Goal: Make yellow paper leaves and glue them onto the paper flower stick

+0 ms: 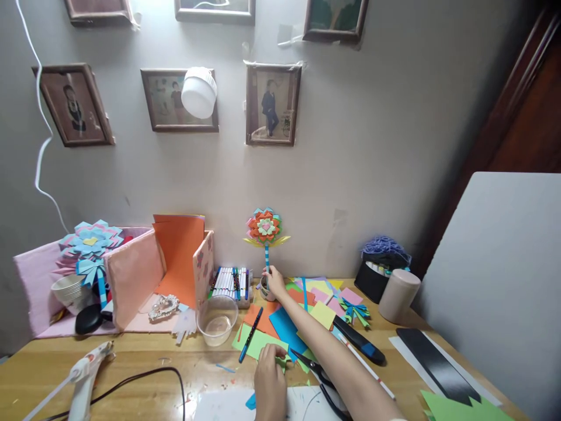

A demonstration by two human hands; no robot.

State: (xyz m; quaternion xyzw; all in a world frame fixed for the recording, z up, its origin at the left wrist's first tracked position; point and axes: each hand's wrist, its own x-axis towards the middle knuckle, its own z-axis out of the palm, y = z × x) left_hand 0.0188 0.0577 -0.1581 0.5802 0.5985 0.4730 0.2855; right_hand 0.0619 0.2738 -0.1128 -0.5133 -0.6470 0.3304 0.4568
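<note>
Orange, pink and blue, a layered paper flower point(264, 225) is standing upright above the right hand point(274, 283), whose fingers are pinching its striped blue stem point(267, 255); the left hand point(270, 377) is curling near light-green rectangular paper point(263, 337), contents unclear.

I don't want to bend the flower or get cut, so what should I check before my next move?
1. Right hand has hold of the blue-and-white striped stem: ok.
2. Layered multicoloured paper flower stands roughly upright: ok.
3. Foot of the stem seated in the tan ring-shaped roll: cannot tell; the hand partly hides it.
4. Black scissors well clear of the left hand: not ok; their tips lie close to it.
5. White plastic glue gun away from both hands: ok; it is far to the left.
6. Glue gun cool: cannot tell.
</note>
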